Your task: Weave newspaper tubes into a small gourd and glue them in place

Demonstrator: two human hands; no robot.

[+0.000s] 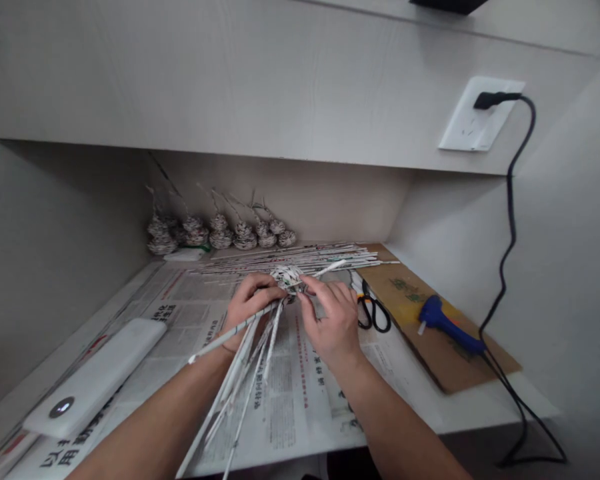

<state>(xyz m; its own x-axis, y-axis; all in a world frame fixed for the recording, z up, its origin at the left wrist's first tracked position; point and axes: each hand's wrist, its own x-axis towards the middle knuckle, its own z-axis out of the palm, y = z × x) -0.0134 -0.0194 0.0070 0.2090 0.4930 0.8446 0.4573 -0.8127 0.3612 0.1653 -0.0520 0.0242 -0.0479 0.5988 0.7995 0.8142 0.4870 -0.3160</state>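
Observation:
Between my hands is a small round woven piece (286, 276) made of rolled newspaper strips. Several long loose paper strips (243, 363) trail from it toward me, over and beside my left forearm. My left hand (250, 307) is closed around the woven piece's left side. With thumb and forefinger, my right hand (333, 317) pinches at its right side, where one paper strip (333, 268) sticks out to the upper right. The exact spot that the right fingertips grip is partly hidden.
Behind lies a bundle of rolled paper sticks (300, 259), with several gourd-shaped woven pieces (245, 235) along the back wall. Black-handled scissors (375, 313) lie right of my right hand. A blue glue gun (450, 323) rests on cardboard (430, 353), its cord plugged into a socket (480, 117). A white device (100, 373) lies left.

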